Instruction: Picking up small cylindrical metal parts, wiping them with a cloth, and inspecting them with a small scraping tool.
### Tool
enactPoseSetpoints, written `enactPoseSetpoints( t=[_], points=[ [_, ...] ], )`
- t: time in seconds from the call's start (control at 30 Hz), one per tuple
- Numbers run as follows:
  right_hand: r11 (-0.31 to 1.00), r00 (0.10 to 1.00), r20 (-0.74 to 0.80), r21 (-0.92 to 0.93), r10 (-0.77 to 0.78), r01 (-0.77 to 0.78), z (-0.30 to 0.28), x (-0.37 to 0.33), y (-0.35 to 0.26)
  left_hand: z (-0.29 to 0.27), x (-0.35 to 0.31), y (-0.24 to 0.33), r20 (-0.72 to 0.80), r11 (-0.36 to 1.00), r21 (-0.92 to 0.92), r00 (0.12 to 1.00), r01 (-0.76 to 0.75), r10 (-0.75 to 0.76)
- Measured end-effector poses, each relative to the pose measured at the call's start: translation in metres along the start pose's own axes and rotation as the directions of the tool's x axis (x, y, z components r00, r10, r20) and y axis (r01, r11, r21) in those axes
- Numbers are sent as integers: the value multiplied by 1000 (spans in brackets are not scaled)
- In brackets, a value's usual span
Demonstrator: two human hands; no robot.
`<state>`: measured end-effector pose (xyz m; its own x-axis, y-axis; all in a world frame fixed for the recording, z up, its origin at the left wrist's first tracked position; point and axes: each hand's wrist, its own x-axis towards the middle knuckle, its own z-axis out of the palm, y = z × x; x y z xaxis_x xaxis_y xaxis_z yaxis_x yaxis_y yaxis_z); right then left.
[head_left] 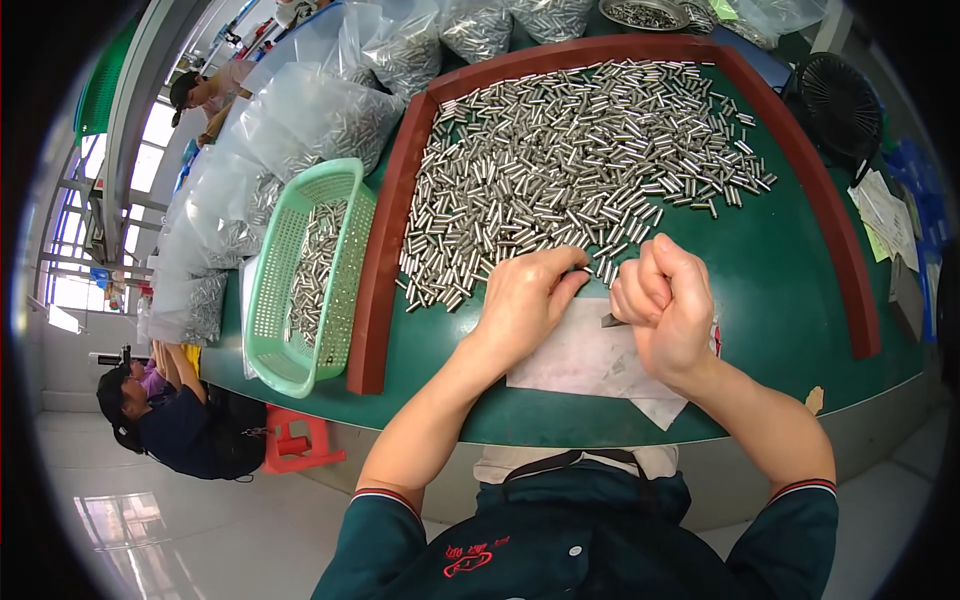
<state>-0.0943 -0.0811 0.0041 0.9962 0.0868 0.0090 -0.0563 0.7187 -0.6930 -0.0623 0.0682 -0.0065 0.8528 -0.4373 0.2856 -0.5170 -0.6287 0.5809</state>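
Note:
A wide layer of short shiny metal pins [540,150] covers the green table in front of me. At its near edge is my left hand [522,298], thumb and forefinger closed together beside a few pins; whether one is between them is hidden. My right hand [665,310] is held as a fist to its right. From that fist sticks the dark flat end of a thin tool [611,321], its remainder hidden in the fingers. Beneath both hands lies a whitish, stained sheet [565,355], apparently cloth or paper.
A reddish-brown raised frame [375,310] borders the pins on three sides. Left of it stands a light green perforated basket [262,320] holding more pins. Clear plastic bags [325,115] of metal parts line the back left. A black fan [838,105] stands right; co-workers [170,410] sit left.

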Motion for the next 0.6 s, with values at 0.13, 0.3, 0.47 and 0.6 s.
enactPoseSetpoints(
  t=[0.13, 0.3, 0.47, 0.6],
  points=[
    [1000, 1000, 7, -16, -5, 5, -1, 0, 0, -5, -3, -3, 47, 1000, -14, 999, 28, -27],
    [999, 1000, 18, 28, -21, 20, -2, -3, -2, -14, -19, 9, 239, 989, -129, 970, 76, -44],
    [994, 993, 60, 41, -101, 98, -3, -3, 5, -15, -16, 11, 301, 992, -61, 949, 112, -89],
    [997, 995, 66, 4, -81, 81, -4, -2, 8, -16, -16, 9, 307, 990, -77, 948, 117, -89]
  ],
)
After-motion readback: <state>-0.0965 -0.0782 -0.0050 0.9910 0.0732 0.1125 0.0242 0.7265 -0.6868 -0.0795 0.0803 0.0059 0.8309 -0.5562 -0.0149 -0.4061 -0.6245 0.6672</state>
